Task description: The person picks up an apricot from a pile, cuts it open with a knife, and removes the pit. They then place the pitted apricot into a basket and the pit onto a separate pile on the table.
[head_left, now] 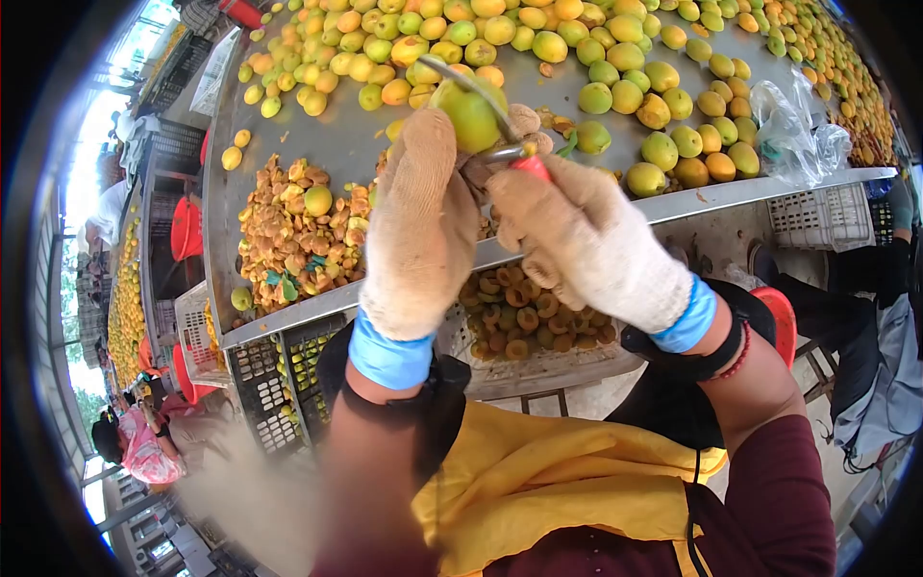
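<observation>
In front of me, above the edge of the metal table (317,120), my gloved left hand (420,221) is closed around a large yellow-green apricot (468,115). My right hand (586,226), gloved too, grips a cutting tool with a red handle (531,166). Its long metal blade (461,79) lies across the apricot, and a second metal part curves below the fruit. The lower side of the apricot and most of the handle are hidden by my gloves. Below my hands stands a crate of halved apricots (534,313).
Many whole apricots (548,46) cover the table's far side. A heap of cut pieces and scraps (288,226) lies left of my hands. Right are a clear plastic bag (784,130) and a white crate (822,219). Black crates (260,385) stand lower left; a person (149,447) sits beyond.
</observation>
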A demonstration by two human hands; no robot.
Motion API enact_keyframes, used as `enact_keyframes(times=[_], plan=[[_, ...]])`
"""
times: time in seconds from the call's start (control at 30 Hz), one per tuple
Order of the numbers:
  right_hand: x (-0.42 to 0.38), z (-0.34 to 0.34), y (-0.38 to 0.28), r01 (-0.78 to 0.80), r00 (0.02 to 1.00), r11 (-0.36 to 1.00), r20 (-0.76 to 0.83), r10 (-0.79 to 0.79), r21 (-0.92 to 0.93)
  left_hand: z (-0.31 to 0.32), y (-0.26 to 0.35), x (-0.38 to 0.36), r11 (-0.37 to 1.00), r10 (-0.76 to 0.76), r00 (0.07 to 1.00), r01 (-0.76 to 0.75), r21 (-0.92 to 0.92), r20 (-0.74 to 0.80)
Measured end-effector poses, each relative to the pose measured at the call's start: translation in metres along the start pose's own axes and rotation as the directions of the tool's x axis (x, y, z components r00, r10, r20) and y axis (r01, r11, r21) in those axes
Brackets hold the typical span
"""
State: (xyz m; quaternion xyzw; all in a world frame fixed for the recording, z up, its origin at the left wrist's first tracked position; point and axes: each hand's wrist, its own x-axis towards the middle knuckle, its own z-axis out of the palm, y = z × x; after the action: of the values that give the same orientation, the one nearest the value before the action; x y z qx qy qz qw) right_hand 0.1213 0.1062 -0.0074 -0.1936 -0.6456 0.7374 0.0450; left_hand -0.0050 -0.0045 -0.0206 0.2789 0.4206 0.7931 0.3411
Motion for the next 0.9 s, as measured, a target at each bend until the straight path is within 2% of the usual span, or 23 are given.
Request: enact_keyframes(times=[0.03,0.1,0.17,0.2,0.23,0.27,0.3,0.33,0.37,0.43,0.47,0.5,0.53,0.57,0.6,0.63,0.7,0.73,0.77,0.8,0.83,0.87,0.9], plan=[[-0.002,-0.004,-0.003,-0.055,0.998,0.988,0.042,0.049,0.146,0.000,0.008,0.003,0.999,-0.033,0.999,0.033,0.023,0.037],[-0.007,-0.007,-0.011,-0.081,0.993,0.976,0.096,0.063,0.202,-0.008,0.018,0.009,0.997,-0.069,0.995,0.066,0.046,0.072],[-0.012,-0.002,-0.015,-0.147,0.988,0.983,0.070,0.140,0.112,-0.019,0.023,0.014,0.935,-0.190,0.965,0.122,0.333,0.179],[-0.011,0.002,-0.005,-0.107,0.993,0.954,0.068,0.092,0.279,-0.014,0.020,0.010,0.935,-0.192,0.965,0.124,0.332,0.178],[-0.008,0.006,0.006,-0.109,0.993,0.954,0.067,0.094,0.280,-0.006,0.014,0.004,0.954,-0.163,0.981,0.131,0.269,0.102],[-0.005,0.009,0.017,-0.062,0.998,0.980,0.030,0.058,0.187,0.002,0.009,0.000,0.970,-0.139,0.990,0.132,0.205,0.023],[-0.003,0.013,0.020,-0.017,1.000,0.996,-0.005,0.017,0.089,0.006,0.004,-0.001,0.970,-0.142,0.990,0.134,0.205,0.024],[-0.002,0.016,0.018,0.002,0.998,0.999,-0.055,-0.004,-0.035,0.009,-0.003,-0.002,0.986,-0.168,0.984,0.168,-0.001,-0.056],[-0.002,0.015,0.015,0.004,0.998,0.999,-0.056,-0.005,-0.035,0.009,-0.009,-0.002,0.962,-0.207,0.970,0.178,-0.208,-0.127],[-0.001,0.014,0.012,0.044,0.995,0.990,-0.086,-0.056,-0.133,0.005,-0.008,0.000,0.968,-0.178,0.976,0.151,-0.202,-0.124],[-0.002,0.014,0.016,0.090,0.990,0.995,-0.104,-0.093,-0.034,0.001,-0.002,0.002,0.973,-0.047,0.998,0.057,0.221,-0.050],[-0.004,0.010,0.012,0.087,0.991,0.996,-0.103,-0.090,-0.035,-0.004,0.003,0.003,0.801,0.043,0.997,-0.077,0.593,0.071],[-0.006,0.002,0.002,-0.051,0.999,0.998,-0.017,0.052,0.046,-0.013,0.006,0.006,0.802,0.044,0.997,-0.076,0.592,0.069],[-0.008,-0.002,-0.010,-0.192,0.980,0.974,0.080,0.184,0.116,-0.023,0.009,0.010,0.887,-0.045,0.996,0.002,0.461,0.081],[-0.011,0.000,-0.022,-0.234,0.972,0.969,0.045,0.232,0.072,-0.026,0.011,0.013,0.943,-0.133,0.985,0.091,0.320,0.109],[-0.013,0.002,-0.020,-0.236,0.971,0.969,0.043,0.234,0.074,-0.024,0.010,0.012,0.943,-0.136,0.985,0.094,0.320,0.110],[-0.016,0.007,-0.014,-0.170,0.985,0.981,0.058,0.165,0.097,-0.014,0.005,0.008,0.977,-0.126,0.991,0.116,0.179,0.048],[-0.008,0.017,0.006,-0.076,0.997,0.991,0.012,0.075,0.107,-0.010,0.001,0.006,0.977,-0.130,0.990,0.120,0.179,0.046],[-0.005,0.019,0.015,-0.078,0.997,0.991,0.012,0.077,0.106,-0.004,-0.004,0.005,0.984,-0.179,0.984,0.179,-0.009,-0.006],[-0.002,0.021,0.014,-0.066,0.997,0.997,-0.033,0.065,-0.040,0.001,-0.006,0.005,0.955,-0.233,0.972,0.219,-0.202,-0.044],[0.002,0.021,0.014,-0.058,0.996,0.981,-0.078,0.044,-0.185,0.001,-0.007,0.006,0.955,-0.228,0.973,0.216,-0.203,-0.039],[0.008,0.022,0.022,-0.013,0.995,0.965,-0.099,-0.014,-0.261,0.000,-0.009,0.007,0.942,-0.231,0.968,0.198,-0.270,-0.097],[0.006,0.020,0.017,-0.013,0.995,0.966,-0.100,-0.013,-0.259,-0.002,-0.010,0.007,0.925,-0.241,0.958,0.178,-0.335,-0.157]])
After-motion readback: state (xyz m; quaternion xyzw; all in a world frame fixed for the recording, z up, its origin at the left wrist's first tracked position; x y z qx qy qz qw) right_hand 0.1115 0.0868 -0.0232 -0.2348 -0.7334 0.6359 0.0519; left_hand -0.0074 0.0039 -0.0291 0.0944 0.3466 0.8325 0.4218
